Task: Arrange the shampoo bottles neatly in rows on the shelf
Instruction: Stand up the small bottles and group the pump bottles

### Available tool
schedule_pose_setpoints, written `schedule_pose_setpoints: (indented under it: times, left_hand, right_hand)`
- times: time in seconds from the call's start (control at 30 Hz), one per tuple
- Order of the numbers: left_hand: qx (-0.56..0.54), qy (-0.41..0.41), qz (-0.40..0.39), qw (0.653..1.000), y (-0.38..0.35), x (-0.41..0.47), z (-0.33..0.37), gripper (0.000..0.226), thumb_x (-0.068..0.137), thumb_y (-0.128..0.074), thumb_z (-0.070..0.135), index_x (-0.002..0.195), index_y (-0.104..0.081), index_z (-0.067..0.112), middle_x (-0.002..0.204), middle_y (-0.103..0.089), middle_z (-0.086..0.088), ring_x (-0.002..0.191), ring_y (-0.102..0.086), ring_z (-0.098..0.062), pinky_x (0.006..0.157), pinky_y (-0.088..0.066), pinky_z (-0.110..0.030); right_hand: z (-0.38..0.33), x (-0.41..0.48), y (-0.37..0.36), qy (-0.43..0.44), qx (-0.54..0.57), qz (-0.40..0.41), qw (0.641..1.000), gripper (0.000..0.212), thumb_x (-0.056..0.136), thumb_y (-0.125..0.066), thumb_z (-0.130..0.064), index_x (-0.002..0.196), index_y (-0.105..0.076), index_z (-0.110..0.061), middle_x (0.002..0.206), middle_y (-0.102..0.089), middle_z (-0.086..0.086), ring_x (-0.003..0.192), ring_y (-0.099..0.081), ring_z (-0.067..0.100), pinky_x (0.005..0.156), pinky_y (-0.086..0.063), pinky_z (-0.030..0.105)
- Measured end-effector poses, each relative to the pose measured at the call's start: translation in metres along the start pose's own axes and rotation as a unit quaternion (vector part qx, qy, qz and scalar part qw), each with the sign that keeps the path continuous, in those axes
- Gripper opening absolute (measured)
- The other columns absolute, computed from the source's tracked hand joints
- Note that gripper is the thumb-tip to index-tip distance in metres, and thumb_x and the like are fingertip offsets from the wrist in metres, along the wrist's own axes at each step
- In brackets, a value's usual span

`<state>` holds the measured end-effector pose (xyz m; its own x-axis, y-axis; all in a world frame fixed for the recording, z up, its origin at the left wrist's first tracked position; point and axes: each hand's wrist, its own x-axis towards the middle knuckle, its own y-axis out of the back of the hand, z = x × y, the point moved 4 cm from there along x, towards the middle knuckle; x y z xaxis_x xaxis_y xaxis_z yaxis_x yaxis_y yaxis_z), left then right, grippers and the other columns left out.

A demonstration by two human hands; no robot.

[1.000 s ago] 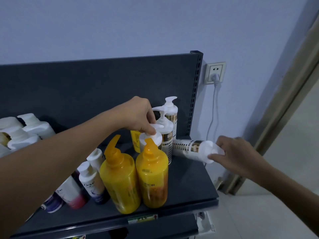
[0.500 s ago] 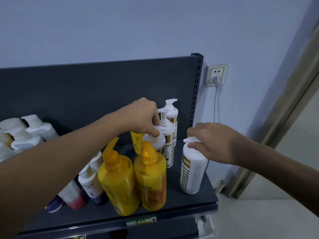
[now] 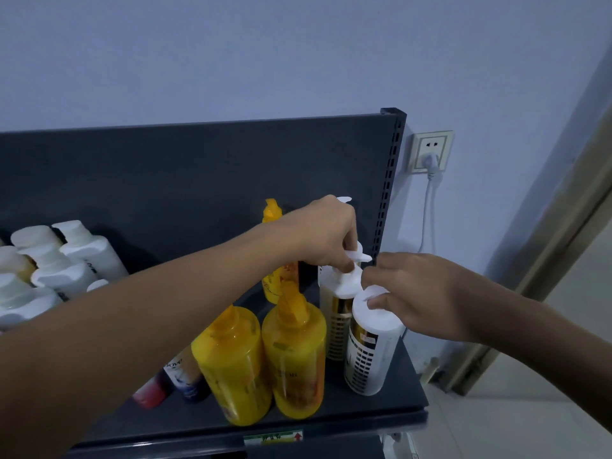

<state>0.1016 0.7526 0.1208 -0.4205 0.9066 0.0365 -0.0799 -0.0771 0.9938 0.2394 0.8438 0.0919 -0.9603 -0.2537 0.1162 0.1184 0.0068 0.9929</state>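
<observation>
Working at the right end of a dark shelf (image 3: 390, 405), a person lines up pump bottles. Nearest the front edge stand two yellow bottles (image 3: 261, 362), upright and touching. Just right of them, the right hand (image 3: 420, 293) closes its fingers over the cap of a white bottle (image 3: 371, 346), which stands upright near the shelf's corner. Directly behind it, the left hand (image 3: 326, 233) pinches the pump head of a second white bottle (image 3: 337, 313). A third yellow bottle (image 3: 273, 260) sits at the back panel. The step in hand appears to be squaring the white pair into a column; next, both likely need nudging flush and pumps turned alike. Other bottles (image 3: 76, 256) lie tipped at far left, unsorted.
</observation>
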Motion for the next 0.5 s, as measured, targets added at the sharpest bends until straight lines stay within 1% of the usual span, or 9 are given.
schedule_pose_setpoints:
  times: [0.03, 0.1, 0.17, 0.23, 0.3, 0.4, 0.43, 0.5]
  left_hand:
    - [-0.005, 0.001, 0.001, 1.000, -0.001, 0.003, 0.002, 0.024, 0.082, -0.081, 0.037, 0.100, -0.083, 0.022, 0.087, -0.076, 0.013, 0.067, -0.063, -0.005, 0.056, -0.043, -0.016]
    - [-0.018, 0.004, 0.004, 1.000, -0.003, 0.008, 0.004, 0.022, 0.083, -0.081, 0.035, 0.101, -0.082, 0.022, 0.091, -0.077, 0.011, 0.067, -0.063, -0.006, 0.056, -0.043, -0.016]
    - [-0.025, 0.004, 0.006, 1.000, -0.004, 0.011, 0.006, 0.021, 0.083, -0.080, 0.034, 0.101, -0.083, 0.023, 0.091, -0.077, 0.011, 0.068, -0.064, -0.005, 0.056, -0.042, -0.015]
    - [-0.032, 0.001, 0.010, 0.999, -0.005, 0.012, 0.008, 0.021, 0.084, -0.080, 0.033, 0.102, -0.083, 0.023, 0.094, -0.078, 0.011, 0.072, -0.065, -0.005, 0.059, -0.047, -0.017]
    - [-0.038, -0.005, 0.015, 0.999, -0.006, 0.011, 0.010, 0.021, 0.084, -0.079, 0.031, 0.104, -0.083, 0.023, 0.097, -0.079, 0.010, 0.076, -0.067, -0.006, 0.067, -0.055, -0.021]
    - [-0.045, -0.006, 0.021, 0.999, -0.006, 0.007, 0.011, 0.023, 0.085, -0.078, 0.030, 0.107, -0.082, 0.022, 0.101, -0.078, 0.009, 0.071, -0.063, -0.003, 0.075, -0.058, -0.026]
    - [-0.045, -0.003, 0.024, 0.999, -0.005, 0.005, 0.011, 0.026, 0.085, -0.078, 0.031, 0.109, -0.081, 0.022, 0.102, -0.077, 0.008, 0.072, -0.063, -0.004, 0.077, -0.058, -0.027]
    - [-0.038, 0.004, 0.030, 0.999, -0.003, -0.001, 0.008, 0.033, 0.084, -0.080, 0.035, 0.115, -0.078, 0.021, 0.105, -0.075, 0.008, 0.083, -0.066, -0.007, 0.079, -0.058, -0.026]
  right_hand:
    - [0.001, -0.002, 0.000, -0.001, 0.000, 0.002, 1.000, 0.024, 0.103, -0.049, -0.044, 0.121, -0.058, -0.030, 0.096, -0.045, -0.012, 0.087, -0.052, 0.011, 0.075, -0.040, 0.025]
    - [0.003, -0.005, 0.000, -0.003, -0.005, 0.007, 1.000, 0.023, 0.103, -0.049, -0.044, 0.119, -0.057, -0.030, 0.095, -0.044, -0.012, 0.083, -0.046, 0.009, 0.073, -0.036, 0.024]
    - [0.005, -0.006, 0.000, -0.003, 0.001, 0.016, 1.000, 0.021, 0.103, -0.050, -0.043, 0.117, -0.058, -0.029, 0.097, -0.048, -0.010, 0.082, -0.046, 0.010, 0.072, -0.035, 0.024]
    - [0.006, -0.006, 0.000, -0.004, 0.013, 0.022, 1.000, 0.021, 0.103, -0.052, -0.041, 0.116, -0.059, -0.027, 0.100, -0.053, -0.008, 0.081, -0.046, 0.010, 0.072, -0.036, 0.024]
    - [0.005, -0.005, -0.001, -0.007, 0.016, 0.014, 1.000, 0.022, 0.103, -0.051, -0.041, 0.118, -0.060, -0.028, 0.104, -0.056, -0.007, 0.085, -0.048, 0.011, 0.073, -0.037, 0.023]
    - [0.001, -0.003, -0.002, -0.014, 0.027, 0.001, 1.000, 0.026, 0.103, -0.050, -0.042, 0.125, -0.058, -0.031, 0.110, -0.054, -0.009, 0.097, -0.056, 0.013, 0.077, -0.037, 0.022]
    - [0.000, -0.002, -0.002, -0.016, 0.031, -0.004, 0.999, 0.026, 0.103, -0.050, -0.043, 0.126, -0.058, -0.032, 0.109, -0.053, -0.010, 0.098, -0.057, 0.013, 0.078, -0.039, 0.023]
    - [-0.002, -0.002, -0.001, -0.022, 0.039, -0.024, 0.999, 0.026, 0.103, -0.049, -0.046, 0.125, -0.057, -0.035, 0.110, -0.054, -0.010, 0.098, -0.058, 0.013, 0.083, -0.045, 0.026]
